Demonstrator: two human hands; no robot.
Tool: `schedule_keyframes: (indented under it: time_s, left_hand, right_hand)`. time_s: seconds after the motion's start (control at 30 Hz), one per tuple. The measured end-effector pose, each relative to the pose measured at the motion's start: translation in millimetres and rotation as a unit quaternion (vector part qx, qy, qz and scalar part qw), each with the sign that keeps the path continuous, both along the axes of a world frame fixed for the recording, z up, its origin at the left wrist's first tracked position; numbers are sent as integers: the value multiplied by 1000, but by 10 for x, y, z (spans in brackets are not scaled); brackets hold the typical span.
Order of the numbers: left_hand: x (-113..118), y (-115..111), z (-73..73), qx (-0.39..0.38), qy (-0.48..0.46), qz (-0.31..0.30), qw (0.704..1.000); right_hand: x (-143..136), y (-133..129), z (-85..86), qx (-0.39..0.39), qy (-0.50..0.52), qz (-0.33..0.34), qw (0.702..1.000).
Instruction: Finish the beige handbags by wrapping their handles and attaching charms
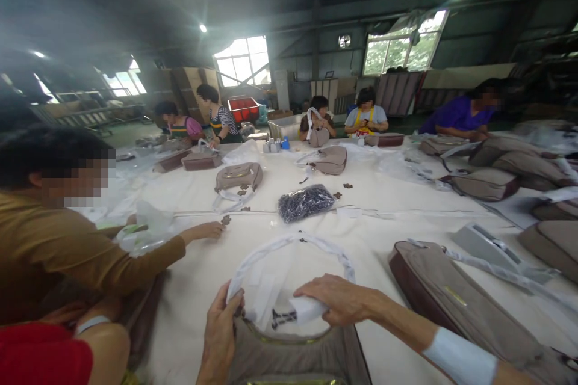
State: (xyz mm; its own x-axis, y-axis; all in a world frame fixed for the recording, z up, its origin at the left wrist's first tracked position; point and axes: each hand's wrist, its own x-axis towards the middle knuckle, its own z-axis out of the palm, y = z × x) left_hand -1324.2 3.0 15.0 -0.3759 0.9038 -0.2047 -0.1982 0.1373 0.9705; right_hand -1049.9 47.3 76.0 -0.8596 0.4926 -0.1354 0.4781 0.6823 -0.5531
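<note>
A grey-brown handbag (293,358) lies before me at the bottom centre, its arched handle (289,239) wrapped in white padding. My left hand (221,328) grips the left base of that handle, thumb pressed against the wrap. My right hand (332,301) is closed on a white wrapped strap (309,309) above the bag's top edge. Dark metal clasps (283,316) stick out of the strap's left end. Beyond the handle lies a clear plastic bag of dark small parts (306,201).
At the left, a person in a mustard sleeve (149,267) reaches toward dark flower-shaped pieces (226,220). A long grey-brown bag (451,295) lies to the right, near a grey box (490,249). More bags and several people line the far side of the white table (374,240).
</note>
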Motion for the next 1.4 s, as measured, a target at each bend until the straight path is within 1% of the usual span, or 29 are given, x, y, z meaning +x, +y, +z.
schedule_keyframes:
  time_s: [0.07,0.13,0.2,0.23,0.3,0.33,0.37,0.4,0.43,0.47,0.5,0.53,0.57,0.67,0.77,0.83,0.93,1.0,1.03,1.1,1.17,1.2,1.23,1.27,1.3,1.33,1.37,1.4]
  left_hand:
    - [-13,40,-17,-7,-5,-5,1000]
    - [-20,79,-26,-13,-9,-6,1000]
    - [-26,113,-33,-14,-20,-6,1000]
    - [-28,126,-36,-13,-25,-8,1000]
    - [-30,140,-38,-10,-30,-14,999]
    - [-28,140,-35,-9,-30,-18,999]
    - [-23,136,-29,-7,-30,-20,999]
    - [-17,128,-18,-6,-31,-20,999]
    - [-9,116,-5,-4,-33,-18,999]
    - [-2,103,11,-2,-36,-16,999]
    - [5,87,29,1,-38,-14,999]
    - [10,71,46,4,-38,-13,999]
    - [12,54,62,6,-37,-13,999]
    - [-2,9,86,12,-34,-10,999]
    - [-30,-19,59,16,-40,5,999]
    - [-47,-23,15,20,-39,18,999]
    - [-75,-13,-43,23,-33,36,999]
    - [-106,-15,-25,6,-18,33,999]
    - [-121,-24,14,-8,6,28,1000]
    - [-122,-65,157,-20,103,44,993]
    - [-31,-129,356,14,227,93,969]
    - [68,-160,455,44,269,106,956]
    - [206,-184,541,68,285,93,952]
    - [379,-197,605,76,266,39,960]
    - [580,-194,643,66,220,-46,972]
    - [793,-177,656,52,172,-112,977]
    - [1005,-148,646,36,127,-164,978]
    - [1199,-113,621,30,88,-202,975]
  right_hand:
    - [185,-271,143,-24,-9,18,999]
    - [317,-546,226,-50,-52,24,997]
    - [423,-730,309,-94,-68,31,993]
    - [480,-767,361,-130,-53,47,989]
    - [617,-715,467,-217,8,83,973]
    - [696,-634,502,-253,45,73,964]
    - [776,-524,512,-273,83,18,958]
    - [849,-394,491,-268,118,-78,953]
    - [908,-255,436,-241,149,-205,937]
    - [948,-116,352,-203,178,-337,902]
    - [966,13,248,-177,192,-408,875]
    - [960,127,132,-173,202,-444,856]
    - [935,218,17,-184,210,-455,846]
    - [799,350,-266,-263,233,-390,851]
    - [722,324,-419,-325,238,-332,853]
    - [748,275,-465,-346,233,-326,848]
    - [849,203,-475,-361,242,-322,841]
    - [909,163,-453,-363,251,-315,840]
    - [929,145,-437,-364,256,-312,839]
    - [945,111,-399,-371,267,-308,834]
    - [927,80,-350,-378,278,-309,827]
    - [906,66,-320,-379,282,-310,825]
    - [876,51,-285,-380,285,-310,823]
    - [839,35,-243,-380,287,-306,824]
    - [796,18,-197,-379,290,-301,826]
    - [748,0,-148,-377,292,-294,828]
    - [698,-20,-99,-372,294,-289,832]
    - [648,-41,-53,-363,296,-287,836]
